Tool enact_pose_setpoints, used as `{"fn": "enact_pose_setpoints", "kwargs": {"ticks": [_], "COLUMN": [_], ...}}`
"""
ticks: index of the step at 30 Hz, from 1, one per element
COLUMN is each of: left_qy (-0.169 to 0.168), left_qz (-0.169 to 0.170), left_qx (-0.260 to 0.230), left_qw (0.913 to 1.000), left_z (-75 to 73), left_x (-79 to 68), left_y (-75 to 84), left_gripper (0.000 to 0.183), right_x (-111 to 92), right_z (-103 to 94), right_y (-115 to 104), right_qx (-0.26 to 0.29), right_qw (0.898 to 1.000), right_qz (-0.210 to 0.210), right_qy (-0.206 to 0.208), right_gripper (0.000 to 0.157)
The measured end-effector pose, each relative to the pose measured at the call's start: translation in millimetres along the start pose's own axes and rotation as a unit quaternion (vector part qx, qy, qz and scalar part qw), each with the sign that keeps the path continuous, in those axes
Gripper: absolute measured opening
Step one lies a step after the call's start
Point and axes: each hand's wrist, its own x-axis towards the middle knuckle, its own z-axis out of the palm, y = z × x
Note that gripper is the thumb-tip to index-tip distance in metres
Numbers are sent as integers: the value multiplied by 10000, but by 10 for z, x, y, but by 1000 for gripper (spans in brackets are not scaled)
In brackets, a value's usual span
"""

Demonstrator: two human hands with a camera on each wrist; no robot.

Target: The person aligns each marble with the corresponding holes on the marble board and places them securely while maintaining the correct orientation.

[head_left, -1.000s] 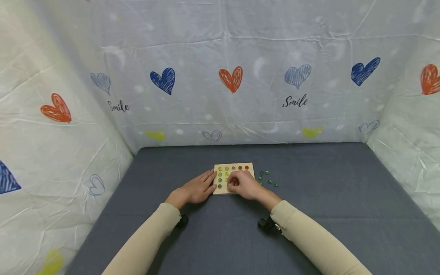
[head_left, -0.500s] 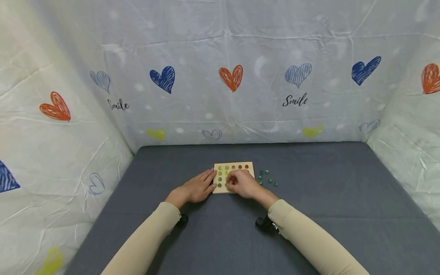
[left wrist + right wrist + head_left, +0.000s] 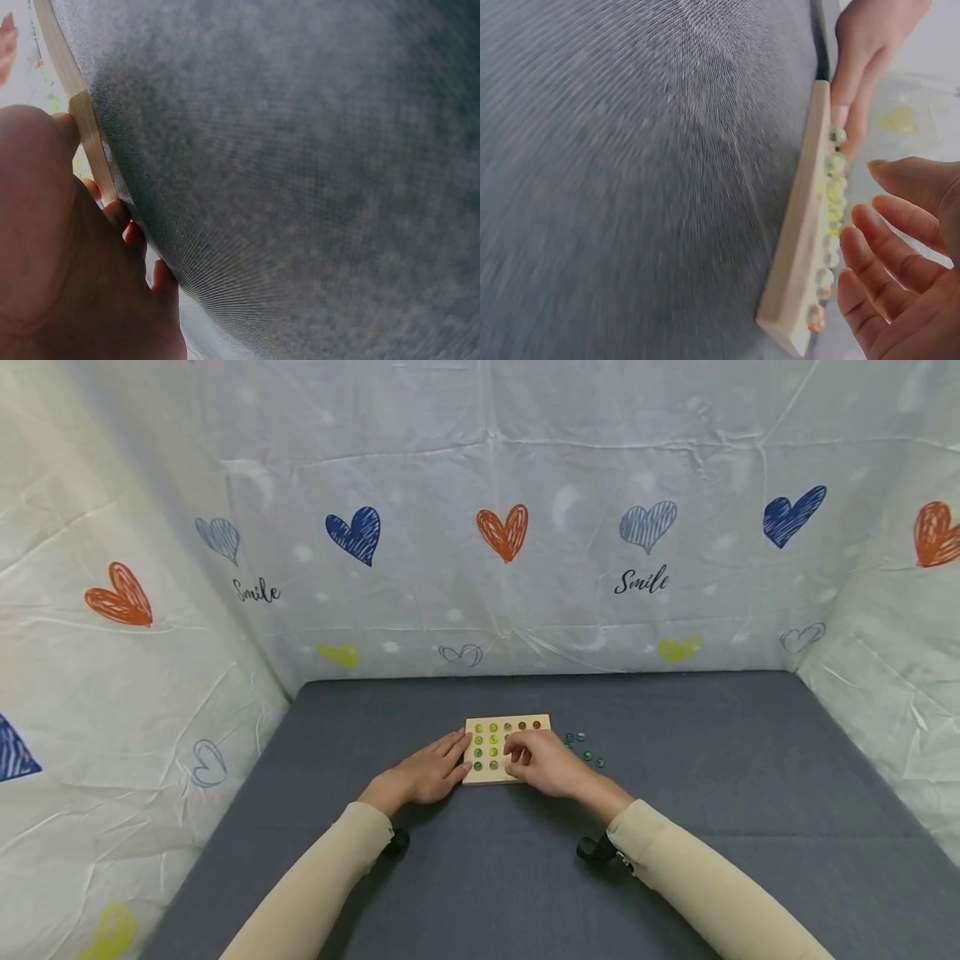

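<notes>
A pale wooden board (image 3: 486, 777) lies on the table with rows of glass marbles seated in it, yellow, green and reddish. At its left edge rests my left hand (image 3: 429, 771), fingers stretched along the side and thumb at the near corner. The left wrist view shows that hand's fingertips against the board's wooden edge (image 3: 91, 139). Over the board's right part hovers my right hand (image 3: 551, 764), hiding some of the hollows. In the right wrist view its thumb and fingertips (image 3: 861, 225) stand apart, holding nothing, beside the row of marbles (image 3: 835, 187).
Several loose green marbles (image 3: 588, 756) lie on the dark grey table (image 3: 675, 777) right of the board. A white cloth wall (image 3: 420, 602) printed with hearts rises behind the table and along both sides.
My right hand has let go of a marble in the near row's second hollow and drawn slightly right, its fingers parting. My left hand stays at the board's edge.
</notes>
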Motion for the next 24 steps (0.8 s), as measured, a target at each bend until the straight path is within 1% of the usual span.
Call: {"fn": "enact_pose_setpoints", "kwargs": {"ticks": [3,6,13,20,24], "left_qy": [27,80,102,119,123], "left_qz": [1,90,161,132,135], "left_qx": [31,3,15,58,21], "left_qw": [10000,9999,9998,9998,9998], "left_z": [-6,-5,28,34,29], "left_x": [-9,-18,-12,-10,-12], "left_y": [-6,-14,-26,-36,-37], "left_gripper": [65,65,65,65,65], "right_x": [-75,-160,-377,-517,-586], "right_z": [-89,-183,-430,-609,-667], "right_y": [1,20,100,220,319], "right_qx": [36,57,-202,-336,-580], "right_qw": [10000,9999,9997,9993,9980], "right_qz": [-30,-94,-97,86,169], "right_qy": [-38,-63,23,148,168], "right_gripper": [20,22,26,29,29]}}
